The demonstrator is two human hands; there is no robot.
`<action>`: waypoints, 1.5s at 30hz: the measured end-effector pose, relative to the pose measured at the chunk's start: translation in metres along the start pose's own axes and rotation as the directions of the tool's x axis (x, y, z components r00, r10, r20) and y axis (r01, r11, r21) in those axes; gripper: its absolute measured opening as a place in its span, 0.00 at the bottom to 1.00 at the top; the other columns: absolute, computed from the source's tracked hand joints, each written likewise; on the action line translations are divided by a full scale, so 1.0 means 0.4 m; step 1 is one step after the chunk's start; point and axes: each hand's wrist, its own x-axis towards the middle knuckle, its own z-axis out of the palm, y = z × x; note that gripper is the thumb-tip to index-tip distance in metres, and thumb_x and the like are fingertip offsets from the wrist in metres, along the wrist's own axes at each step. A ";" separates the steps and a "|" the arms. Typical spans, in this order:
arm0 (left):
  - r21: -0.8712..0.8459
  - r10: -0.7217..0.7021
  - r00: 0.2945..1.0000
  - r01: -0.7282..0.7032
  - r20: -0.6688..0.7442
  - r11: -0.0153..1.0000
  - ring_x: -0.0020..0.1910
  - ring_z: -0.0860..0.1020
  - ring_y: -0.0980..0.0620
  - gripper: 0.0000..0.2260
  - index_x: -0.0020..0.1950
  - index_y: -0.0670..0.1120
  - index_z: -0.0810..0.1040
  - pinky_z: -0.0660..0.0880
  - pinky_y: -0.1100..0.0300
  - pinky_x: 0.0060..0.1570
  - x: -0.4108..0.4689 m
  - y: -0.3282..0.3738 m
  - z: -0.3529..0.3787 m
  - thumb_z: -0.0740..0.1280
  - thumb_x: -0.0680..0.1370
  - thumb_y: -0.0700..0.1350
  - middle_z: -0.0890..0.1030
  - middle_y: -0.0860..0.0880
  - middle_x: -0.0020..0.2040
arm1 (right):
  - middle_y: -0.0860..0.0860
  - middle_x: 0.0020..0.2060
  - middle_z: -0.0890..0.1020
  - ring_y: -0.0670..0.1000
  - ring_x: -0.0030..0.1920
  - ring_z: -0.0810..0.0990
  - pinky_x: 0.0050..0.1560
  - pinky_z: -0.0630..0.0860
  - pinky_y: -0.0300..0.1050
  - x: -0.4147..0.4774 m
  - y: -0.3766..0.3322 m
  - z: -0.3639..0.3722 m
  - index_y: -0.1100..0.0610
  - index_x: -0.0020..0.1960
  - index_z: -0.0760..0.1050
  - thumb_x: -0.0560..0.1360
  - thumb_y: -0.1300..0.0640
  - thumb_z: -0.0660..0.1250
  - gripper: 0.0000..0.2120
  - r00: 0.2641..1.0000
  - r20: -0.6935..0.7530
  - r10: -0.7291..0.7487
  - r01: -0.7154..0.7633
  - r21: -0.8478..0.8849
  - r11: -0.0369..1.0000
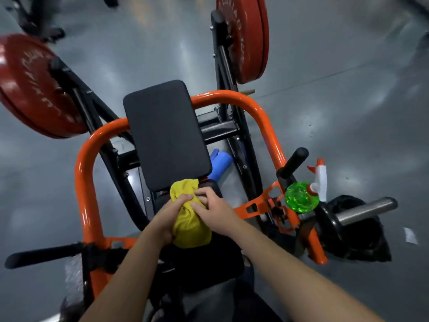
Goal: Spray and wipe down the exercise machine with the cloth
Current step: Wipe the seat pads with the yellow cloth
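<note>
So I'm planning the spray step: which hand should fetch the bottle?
Probably the right hand: the bottle sits off to the right, on that hand's side. The left hand also grips the cloth and could hold it alone.

The left hand (pixel 168 217) covers the left side of the yellow cloth (pixel 190 226), and together with the right hand (pixel 213 210) they hide the machine part beneath. The left red plate (pixel 30 89) is cut by the left edge and the upright red plate (pixel 246 36) by the top edge; their white lettering is too blurred to read. A blue thing (pixel 220 161) lies half hidden behind the black pad (pixel 164 133).
</note>
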 end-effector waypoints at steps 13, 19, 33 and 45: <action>-0.132 -0.058 0.870 -0.008 -0.489 0.991 0.56 0.80 0.43 0.26 0.70 0.50 0.65 0.80 0.44 0.58 0.006 -0.258 -0.330 0.73 0.77 0.48 0.78 0.43 0.58 | 0.51 0.35 0.87 0.52 0.39 0.87 0.49 0.84 0.50 0.250 0.055 0.300 0.57 0.43 0.83 0.81 0.48 0.59 0.19 0.898 0.232 0.374 -0.239 -0.456 0.857; -0.206 -0.022 0.862 -0.096 -0.507 0.974 0.55 0.83 0.43 0.20 0.65 0.57 0.72 0.81 0.41 0.58 0.095 -0.284 -0.419 0.71 0.74 0.49 0.82 0.44 0.57 | 0.55 0.31 0.86 0.53 0.34 0.87 0.51 0.84 0.51 0.452 0.055 0.326 0.63 0.43 0.85 0.81 0.45 0.55 0.27 0.815 0.244 0.525 -0.250 -0.669 0.700; 0.078 0.105 0.927 -0.082 -0.360 0.994 0.46 0.84 0.50 0.06 0.49 0.49 0.84 0.80 0.52 0.54 0.451 -0.191 -0.483 0.70 0.79 0.50 0.85 0.50 0.43 | 0.58 0.30 0.85 0.56 0.32 0.86 0.47 0.84 0.50 0.537 0.133 0.339 0.65 0.38 0.84 0.80 0.48 0.56 0.27 0.802 0.277 0.529 -0.226 -0.679 0.699; 0.077 -0.077 0.879 0.128 -0.470 0.989 0.42 0.80 0.45 0.10 0.38 0.51 0.79 0.78 0.49 0.48 0.337 -0.562 -0.440 0.64 0.71 0.56 0.79 0.51 0.36 | 0.54 0.27 0.84 0.52 0.29 0.85 0.49 0.83 0.49 0.517 0.128 0.345 0.61 0.34 0.84 0.79 0.46 0.57 0.27 0.869 0.185 0.460 -0.221 -0.686 0.693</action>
